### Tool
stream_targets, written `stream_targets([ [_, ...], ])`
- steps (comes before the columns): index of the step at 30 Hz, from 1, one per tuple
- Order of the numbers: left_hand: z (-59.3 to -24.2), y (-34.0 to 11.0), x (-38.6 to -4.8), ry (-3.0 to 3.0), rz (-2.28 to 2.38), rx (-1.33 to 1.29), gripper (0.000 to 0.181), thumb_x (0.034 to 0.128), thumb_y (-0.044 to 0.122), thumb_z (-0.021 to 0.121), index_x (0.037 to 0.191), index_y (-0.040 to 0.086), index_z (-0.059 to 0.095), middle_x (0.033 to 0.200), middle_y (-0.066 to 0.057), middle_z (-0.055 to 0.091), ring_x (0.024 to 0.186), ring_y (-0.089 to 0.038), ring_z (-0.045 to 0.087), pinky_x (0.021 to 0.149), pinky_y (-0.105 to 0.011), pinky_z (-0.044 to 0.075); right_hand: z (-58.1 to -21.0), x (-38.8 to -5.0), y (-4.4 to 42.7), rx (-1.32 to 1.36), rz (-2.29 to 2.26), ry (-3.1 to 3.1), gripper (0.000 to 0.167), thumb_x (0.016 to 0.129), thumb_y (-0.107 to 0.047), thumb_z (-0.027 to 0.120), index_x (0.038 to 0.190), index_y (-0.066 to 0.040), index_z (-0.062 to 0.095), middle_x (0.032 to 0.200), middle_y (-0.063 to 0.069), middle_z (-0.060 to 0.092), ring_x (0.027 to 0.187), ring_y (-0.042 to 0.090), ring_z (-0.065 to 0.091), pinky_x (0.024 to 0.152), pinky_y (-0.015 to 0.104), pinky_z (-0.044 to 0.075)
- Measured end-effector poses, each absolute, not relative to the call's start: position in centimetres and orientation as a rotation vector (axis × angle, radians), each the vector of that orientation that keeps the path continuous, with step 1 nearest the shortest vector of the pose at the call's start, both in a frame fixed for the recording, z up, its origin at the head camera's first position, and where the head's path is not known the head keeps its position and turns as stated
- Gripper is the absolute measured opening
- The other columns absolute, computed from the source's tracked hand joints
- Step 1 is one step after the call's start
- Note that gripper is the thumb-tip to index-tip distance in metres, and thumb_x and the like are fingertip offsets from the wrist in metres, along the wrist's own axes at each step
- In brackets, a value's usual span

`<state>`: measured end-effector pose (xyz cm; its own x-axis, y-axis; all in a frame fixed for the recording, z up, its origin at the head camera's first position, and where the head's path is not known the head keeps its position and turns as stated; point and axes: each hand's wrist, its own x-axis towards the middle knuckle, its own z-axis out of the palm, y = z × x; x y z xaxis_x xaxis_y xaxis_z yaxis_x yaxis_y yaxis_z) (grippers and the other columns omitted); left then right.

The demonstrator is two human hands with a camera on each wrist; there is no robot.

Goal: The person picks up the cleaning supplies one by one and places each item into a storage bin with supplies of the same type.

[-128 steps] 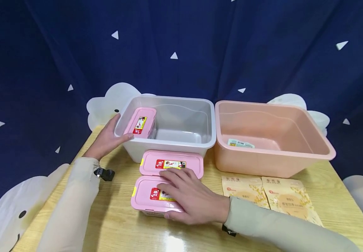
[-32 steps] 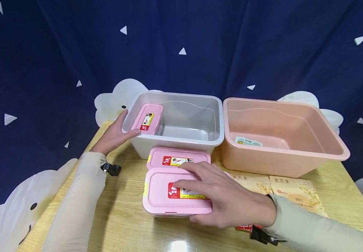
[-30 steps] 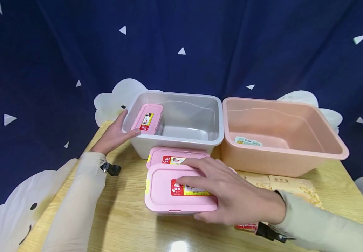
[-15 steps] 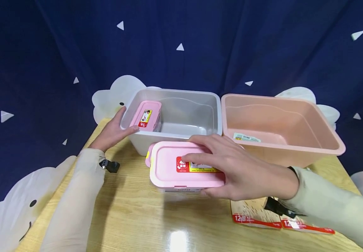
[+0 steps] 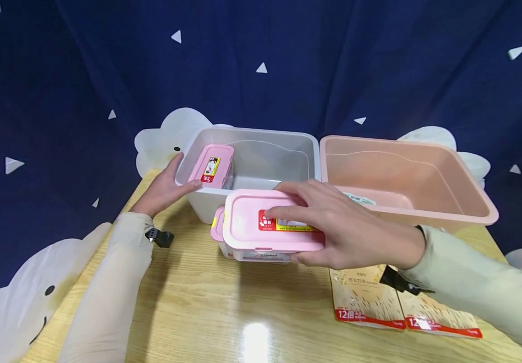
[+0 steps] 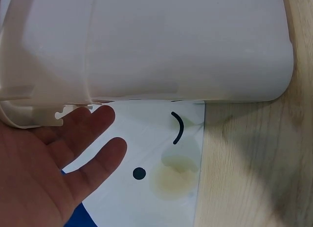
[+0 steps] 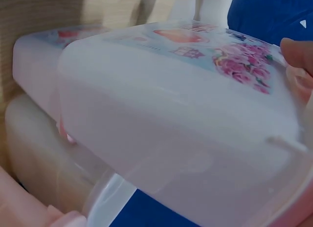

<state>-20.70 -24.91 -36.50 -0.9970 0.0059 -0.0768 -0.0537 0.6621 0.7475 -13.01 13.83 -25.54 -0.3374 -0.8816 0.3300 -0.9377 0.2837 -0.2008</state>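
Observation:
My left hand [image 5: 163,189] rests at the left corner of a grey plastic bin [image 5: 279,156]. Its thumb lies on the front rim; in the left wrist view its fingers are spread loosely beside the wall. With my right hand [image 5: 347,227] I grip a clear plastic box [image 7: 161,100] with a pink lid [image 5: 245,222], raised in front of the bin. The thumb is at the box's near side and the fingers lie over the lid. Behind it a similar box [image 5: 217,227] is mostly hidden. Another pink-lidded box [image 5: 213,154] sits inside the bin, at its left end.
To the right of the grey bin stands a peach plastic bin [image 5: 397,159] with a label [image 5: 361,198] inside. Two flat yellow packets, one left [image 5: 363,297] and one right [image 5: 442,317], lie partly under my right forearm. A blue curtain [image 5: 261,30] hangs behind the wooden table [image 5: 188,322].
My right hand, earlier spread over the front box on the table, has taken hold of it and lifted it up and toward the grey bin. My left hand stays at the bin's corner.

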Motion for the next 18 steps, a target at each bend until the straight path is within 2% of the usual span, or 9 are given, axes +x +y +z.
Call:
stream_targets([
  [10,-36.2,-24.9,-20.5,2.814,1.228,-0.052,0.105,0.0867,0.053,0.067,0.161,0.025,-0.001,0.164,-0.016,0.025,0.147,-0.041,0.031,0.117,-0.066,0.027,-23.6,-15.0,12.8,1.786,0.567,-2.307,0.068,0.075,-0.031,0.081,0.136,-0.013,0.057,0.139,0.013,0.053,0.12,0.025,0.051,0.097,0.044,0.041],
  [18,-36.2,-25.2,-19.9,2.81,1.245,-0.057,0.105,0.0862,0.053,0.068,0.161,0.024,0.0,0.164,-0.015,0.025,0.146,-0.04,0.032,0.117,-0.065,0.027,-21.3,-17.6,11.7,1.761,0.594,-2.338,0.066,0.073,-0.029,0.081,0.133,-0.011,0.061,0.135,0.016,0.055,0.12,0.029,0.05,0.1,0.048,0.04],
])
